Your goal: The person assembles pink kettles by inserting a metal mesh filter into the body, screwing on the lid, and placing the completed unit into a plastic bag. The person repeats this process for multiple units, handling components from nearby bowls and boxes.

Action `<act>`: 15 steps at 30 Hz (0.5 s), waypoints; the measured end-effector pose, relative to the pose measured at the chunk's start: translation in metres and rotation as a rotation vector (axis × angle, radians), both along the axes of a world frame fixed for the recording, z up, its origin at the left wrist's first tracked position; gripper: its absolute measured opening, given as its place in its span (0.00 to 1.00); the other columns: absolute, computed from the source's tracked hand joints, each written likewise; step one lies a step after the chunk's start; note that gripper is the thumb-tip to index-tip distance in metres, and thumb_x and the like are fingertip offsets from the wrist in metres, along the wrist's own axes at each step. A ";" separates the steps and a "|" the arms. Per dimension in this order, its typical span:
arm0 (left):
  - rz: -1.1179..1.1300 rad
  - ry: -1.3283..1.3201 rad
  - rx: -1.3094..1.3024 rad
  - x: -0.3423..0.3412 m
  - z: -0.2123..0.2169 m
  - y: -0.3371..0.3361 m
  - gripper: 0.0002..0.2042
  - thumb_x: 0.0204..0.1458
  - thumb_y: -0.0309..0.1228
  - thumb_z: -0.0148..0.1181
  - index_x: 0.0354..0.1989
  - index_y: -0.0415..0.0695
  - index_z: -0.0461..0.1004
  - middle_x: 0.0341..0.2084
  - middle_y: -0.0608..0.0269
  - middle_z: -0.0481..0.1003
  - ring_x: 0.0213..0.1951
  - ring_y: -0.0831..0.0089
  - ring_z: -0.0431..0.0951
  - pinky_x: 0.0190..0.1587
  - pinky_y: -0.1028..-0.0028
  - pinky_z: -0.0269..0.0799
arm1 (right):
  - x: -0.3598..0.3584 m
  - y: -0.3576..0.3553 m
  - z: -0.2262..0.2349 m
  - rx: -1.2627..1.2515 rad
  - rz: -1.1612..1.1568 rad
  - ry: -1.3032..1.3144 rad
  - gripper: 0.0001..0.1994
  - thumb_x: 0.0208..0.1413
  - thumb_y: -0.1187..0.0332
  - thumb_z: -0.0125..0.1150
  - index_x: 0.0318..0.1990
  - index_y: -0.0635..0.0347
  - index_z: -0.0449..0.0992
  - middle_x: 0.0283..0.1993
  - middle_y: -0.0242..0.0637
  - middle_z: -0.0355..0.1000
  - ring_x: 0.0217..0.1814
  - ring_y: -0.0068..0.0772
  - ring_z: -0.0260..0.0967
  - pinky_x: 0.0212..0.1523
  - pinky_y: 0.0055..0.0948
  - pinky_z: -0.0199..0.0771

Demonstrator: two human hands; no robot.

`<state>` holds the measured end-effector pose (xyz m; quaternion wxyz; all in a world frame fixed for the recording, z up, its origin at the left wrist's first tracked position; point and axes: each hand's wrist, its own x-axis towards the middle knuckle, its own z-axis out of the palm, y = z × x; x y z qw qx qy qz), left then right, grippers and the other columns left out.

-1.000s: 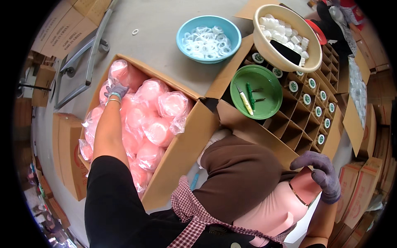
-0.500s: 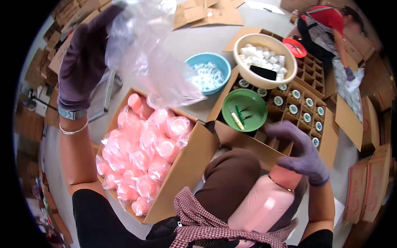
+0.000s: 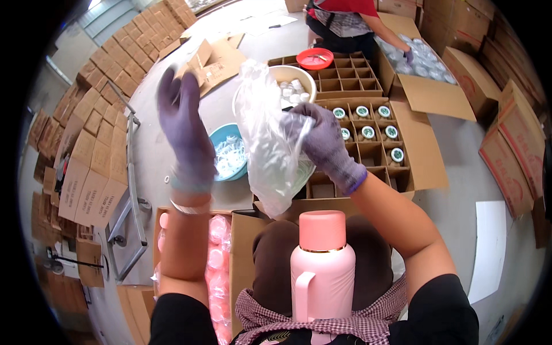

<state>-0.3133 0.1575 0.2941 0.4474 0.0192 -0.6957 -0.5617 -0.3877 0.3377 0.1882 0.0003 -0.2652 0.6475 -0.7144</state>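
Divided cardboard box [image 3: 368, 155] on the floor ahead, several cells hold capped jars. Second box [image 3: 230, 253] at lower left, full of pink bagged pieces. Pink flask [image 3: 322, 270] upright in the lap, between the forearms. Clear plastic bag [image 3: 270, 144] hangs mid-air over the blue bowl [image 3: 227, 152]. Right hand [image 3: 325, 144] pinched closed on the bag's upper right edge. Left hand [image 3: 184, 123] raised, fingers spread wide, empty, apart from the bag to its left.

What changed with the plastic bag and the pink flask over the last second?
The clear bag passed from the left hand, now open and empty, to the right hand. The pink flask now stands upright in the lap, bare. The carton of pink bagged flasks stayed put.
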 end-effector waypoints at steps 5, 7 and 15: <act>0.143 -0.182 -0.559 0.037 -0.102 0.066 0.38 0.43 0.34 0.75 0.64 0.37 0.64 0.55 0.54 0.68 0.61 0.61 0.68 0.63 0.62 0.66 | -0.002 0.007 -0.017 0.017 -0.178 0.047 0.11 0.52 0.66 0.69 0.37 0.64 0.79 0.31 0.42 0.79 0.31 0.31 0.76 0.36 0.31 0.76; 0.304 -0.354 -0.696 0.034 -0.138 0.050 0.35 0.40 0.27 0.76 0.60 0.40 0.68 0.50 0.56 0.69 0.55 0.60 0.71 0.57 0.62 0.71 | -0.009 0.019 -0.042 -0.097 -0.055 0.002 0.11 0.48 0.68 0.70 0.38 0.62 0.78 0.29 0.40 0.77 0.27 0.28 0.75 0.33 0.31 0.75; -0.173 -0.501 0.166 0.114 -0.210 0.010 0.15 0.46 0.18 0.65 0.42 0.39 0.72 0.38 0.64 0.73 0.40 0.74 0.75 0.43 0.75 0.73 | 0.039 0.129 -0.083 0.342 0.336 0.099 0.10 0.44 0.73 0.68 0.36 0.62 0.77 0.32 0.31 0.74 0.34 0.26 0.71 0.38 0.28 0.71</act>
